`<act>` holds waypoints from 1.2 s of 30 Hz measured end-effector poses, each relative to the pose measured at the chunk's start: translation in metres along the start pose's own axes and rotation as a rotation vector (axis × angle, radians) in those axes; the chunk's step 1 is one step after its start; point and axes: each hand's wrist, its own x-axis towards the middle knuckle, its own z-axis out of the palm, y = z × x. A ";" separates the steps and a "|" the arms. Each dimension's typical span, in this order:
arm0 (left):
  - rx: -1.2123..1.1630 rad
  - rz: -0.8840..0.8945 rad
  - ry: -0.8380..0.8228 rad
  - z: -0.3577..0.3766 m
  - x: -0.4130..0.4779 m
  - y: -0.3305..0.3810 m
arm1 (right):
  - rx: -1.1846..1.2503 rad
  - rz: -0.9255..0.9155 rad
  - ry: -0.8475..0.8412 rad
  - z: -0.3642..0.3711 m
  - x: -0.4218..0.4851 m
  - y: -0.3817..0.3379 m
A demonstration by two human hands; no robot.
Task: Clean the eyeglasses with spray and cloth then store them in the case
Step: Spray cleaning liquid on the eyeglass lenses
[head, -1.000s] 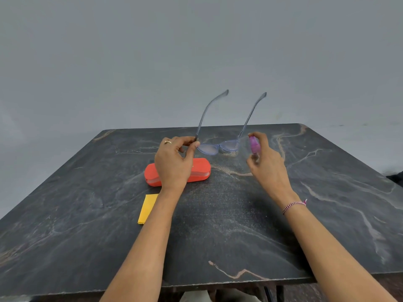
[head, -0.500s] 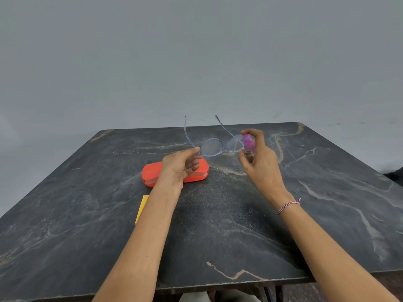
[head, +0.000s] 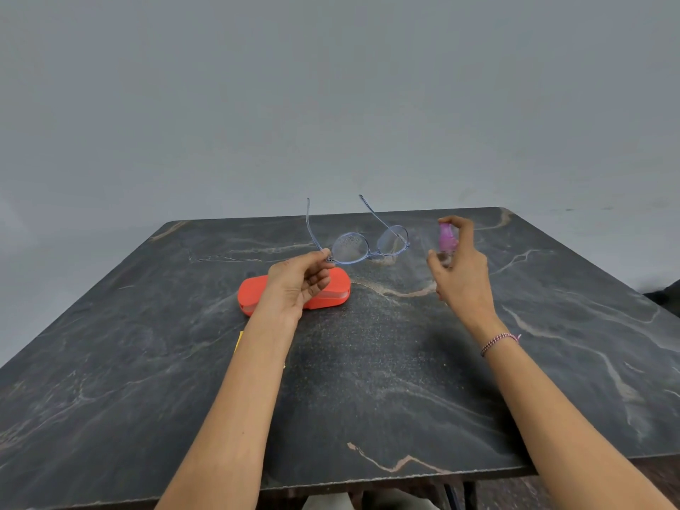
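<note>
Risk first: your left hand (head: 300,279) pinches the eyeglasses (head: 362,244) by one hinge corner only, up in the air above the worktop (head: 368,380), temples open and pointing away. That thin hold could let the frame twist or drop onto the stone, probably when you reach for the cloth. Your right hand (head: 463,274) is clenched round the small purple spray bottle (head: 447,239), forefinger on top, nozzle a little apart from the right lens. Droplets show on the left lens; the right lens looks drier, can't tell for sure, so uneven wetting is possible. The yellow cloth (head: 239,342) is mostly hidden under your left forearm, easy to drag off. The orange case (head: 257,294) lies closed behind the left hand, so you'd need a free hand to open it.

Versus half a second ago: the bottle has pulled back from the lens to the right, and the glasses sit slightly more square to you. Case and cloth haven't moved.
</note>
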 end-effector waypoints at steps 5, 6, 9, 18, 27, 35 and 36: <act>0.017 -0.001 -0.008 0.000 0.000 0.000 | -0.007 -0.019 -0.048 0.004 -0.004 -0.001; 0.020 -0.001 -0.009 -0.001 0.000 0.000 | -0.008 -0.020 -0.055 0.004 -0.004 0.000; 0.027 0.004 -0.010 -0.001 0.001 0.000 | 0.030 -0.022 -0.066 0.003 -0.003 0.002; 0.055 0.070 -0.006 -0.007 0.005 0.000 | 0.126 0.004 -0.190 0.003 -0.005 0.008; 0.101 0.112 -0.006 -0.008 0.006 -0.001 | 0.226 0.082 -0.259 0.005 -0.001 0.024; 0.160 0.214 0.032 -0.008 0.006 -0.001 | 0.219 0.051 -0.319 0.005 -0.001 0.031; 0.169 0.233 0.043 -0.008 0.005 -0.001 | 0.204 0.048 -0.324 0.004 -0.001 0.030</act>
